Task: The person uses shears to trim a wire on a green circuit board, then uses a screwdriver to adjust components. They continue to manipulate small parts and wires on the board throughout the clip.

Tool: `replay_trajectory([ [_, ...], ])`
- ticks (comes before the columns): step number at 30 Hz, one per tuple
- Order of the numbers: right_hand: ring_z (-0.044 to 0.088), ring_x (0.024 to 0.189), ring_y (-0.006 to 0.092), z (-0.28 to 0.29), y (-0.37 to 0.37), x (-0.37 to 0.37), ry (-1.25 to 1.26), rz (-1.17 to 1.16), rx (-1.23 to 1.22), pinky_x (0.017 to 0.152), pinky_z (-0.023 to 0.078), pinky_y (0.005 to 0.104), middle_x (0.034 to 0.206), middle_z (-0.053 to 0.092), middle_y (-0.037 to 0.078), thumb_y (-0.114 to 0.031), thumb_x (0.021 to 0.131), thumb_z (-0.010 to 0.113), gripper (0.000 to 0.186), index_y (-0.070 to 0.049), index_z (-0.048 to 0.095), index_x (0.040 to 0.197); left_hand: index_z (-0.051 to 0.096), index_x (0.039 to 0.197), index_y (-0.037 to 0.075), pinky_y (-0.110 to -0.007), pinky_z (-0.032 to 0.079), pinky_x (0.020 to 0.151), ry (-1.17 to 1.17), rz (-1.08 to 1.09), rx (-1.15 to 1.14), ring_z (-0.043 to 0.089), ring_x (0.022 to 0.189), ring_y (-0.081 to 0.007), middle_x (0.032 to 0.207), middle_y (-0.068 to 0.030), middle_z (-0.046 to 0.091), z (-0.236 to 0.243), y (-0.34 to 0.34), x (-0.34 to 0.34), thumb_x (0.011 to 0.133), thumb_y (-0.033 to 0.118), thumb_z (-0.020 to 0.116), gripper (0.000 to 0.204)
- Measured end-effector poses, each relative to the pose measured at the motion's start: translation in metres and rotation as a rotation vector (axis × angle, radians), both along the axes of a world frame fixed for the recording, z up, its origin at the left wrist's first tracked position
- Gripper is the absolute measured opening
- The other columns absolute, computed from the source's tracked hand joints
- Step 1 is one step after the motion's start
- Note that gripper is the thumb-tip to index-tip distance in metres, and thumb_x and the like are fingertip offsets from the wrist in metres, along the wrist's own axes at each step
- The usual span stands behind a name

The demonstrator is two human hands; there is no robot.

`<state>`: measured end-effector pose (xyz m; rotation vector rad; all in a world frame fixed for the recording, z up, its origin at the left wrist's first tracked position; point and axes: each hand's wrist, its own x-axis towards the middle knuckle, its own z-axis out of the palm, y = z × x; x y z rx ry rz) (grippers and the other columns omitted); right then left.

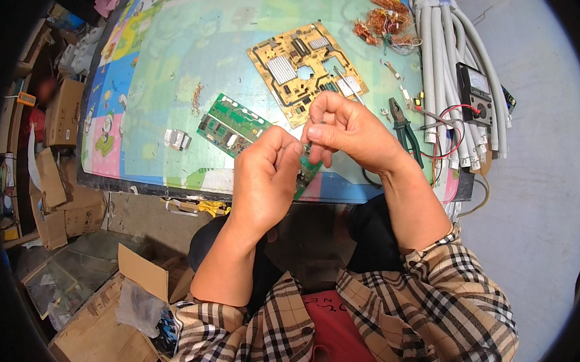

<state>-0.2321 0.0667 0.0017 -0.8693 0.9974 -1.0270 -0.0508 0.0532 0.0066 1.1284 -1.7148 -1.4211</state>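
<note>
My left hand [267, 180] and my right hand [341, 131] meet above a green circuit board [231, 114] near the table's front edge. Both have curled fingers pinched close together on something small at the fingertips, too hidden to name. The green board lies partly behind them. Just beyond, a tan circuit board [289, 58] with silver heat sinks lies on the table. Right of my right hand are pliers [401, 127] with dark green handles.
The patterned table [167, 40] carries copper wire tangles [384, 20], a small metal piece [176, 138], a bundle of white tubing [434, 71] and a meter [475, 92] with red and black leads. Cardboard boxes [70, 110] stand at the left and below [142, 271].
</note>
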Motion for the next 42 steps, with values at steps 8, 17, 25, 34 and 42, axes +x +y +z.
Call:
replay_trajectory([
  [8,0.061,0.067,0.0123,0.002,-0.001,-0.018,0.085,-0.055,-0.004,0.063,0.051,0.0239,0.082,0.064,0.007,-0.005,0.082,0.064,0.017,0.003,0.066,0.097,0.05,0.074,0.004,-0.02,0.028,0.054,0.048,0.007,0.041,0.033,0.062,-0.0023,0.066,0.0075,0.041,0.006,0.0,0.004,0.092,0.005,0.053,0.019],
  [17,0.062,0.067,0.0121,-0.006,0.0,-0.013,0.326,0.117,-0.081,0.062,0.05,0.023,0.08,0.061,0.005,-0.008,0.083,0.066,0.016,0.001,0.065,0.096,0.051,0.075,0.003,-0.02,0.029,0.054,0.064,0.021,0.009,0.034,0.063,-0.0026,0.068,0.0066,0.043,0.0,-0.002,0.007,0.092,0.006,0.054,0.017],
  [25,0.065,0.069,0.0147,0.002,-0.002,-0.021,0.092,-0.085,0.007,0.055,0.05,0.0224,0.078,0.063,0.01,-0.009,0.086,0.064,0.013,0.0,0.055,0.09,0.051,0.075,0.003,-0.02,0.028,0.054,0.041,-0.009,-0.001,0.033,0.063,-0.0025,0.067,0.0069,0.042,0.002,-0.001,0.006,0.092,0.005,0.054,0.017],
  [34,0.061,0.071,0.01,-0.002,-0.004,-0.03,-0.129,-0.263,-0.036,0.061,0.049,0.0196,0.081,0.062,0.004,-0.009,0.085,0.065,0.016,-0.001,0.059,0.098,0.052,0.076,0.001,-0.022,0.029,0.047,0.083,-0.05,-0.003,0.035,0.054,-0.0032,0.057,0.0039,0.042,0.0,-0.002,0.007,0.09,0.001,0.054,0.013],
  [42,0.057,0.062,0.0066,0.001,-0.003,-0.032,0.056,-0.193,-0.08,0.056,0.046,0.0197,0.078,0.06,0.002,-0.014,0.089,0.059,0.017,-0.001,0.058,0.101,0.053,0.077,0.002,-0.021,0.029,0.055,0.061,-0.027,0.056,0.034,0.062,-0.0026,0.067,0.0067,0.044,0.0,-0.011,0.017,0.092,0.006,0.053,0.016],
])
